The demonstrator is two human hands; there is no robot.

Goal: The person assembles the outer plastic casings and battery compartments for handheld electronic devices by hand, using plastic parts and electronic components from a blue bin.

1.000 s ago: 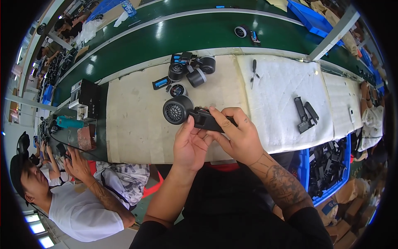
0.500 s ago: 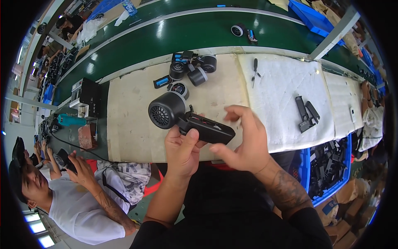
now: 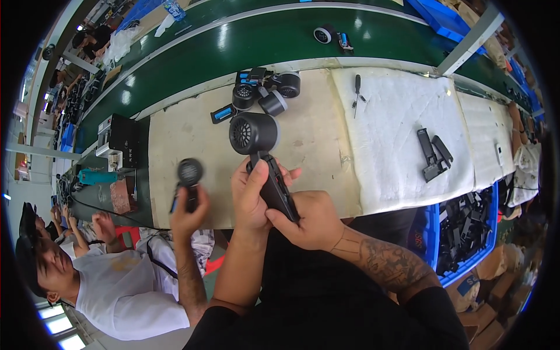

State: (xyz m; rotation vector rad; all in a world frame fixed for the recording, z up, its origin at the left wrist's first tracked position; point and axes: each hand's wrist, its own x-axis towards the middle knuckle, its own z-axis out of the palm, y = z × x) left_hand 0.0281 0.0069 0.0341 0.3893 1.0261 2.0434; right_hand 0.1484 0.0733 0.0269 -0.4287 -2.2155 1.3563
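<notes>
device (image 3: 274, 183) swung steeper, btwn l hand (image 3: 248, 201), r hand (image 3: 315, 219)

The left hand (image 3: 248, 198) is curled in a grip, its thumb (image 3: 258, 175) pointing up. The right hand (image 3: 315, 220) curls just below, thumb pointing left. 2 bent arms (image 3: 239, 268) reach up, the right one covered in dark drawings.

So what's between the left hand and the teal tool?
In the head view: beige mat, a co-worker's hand holding a blurred device, and a reddish block.
</notes>
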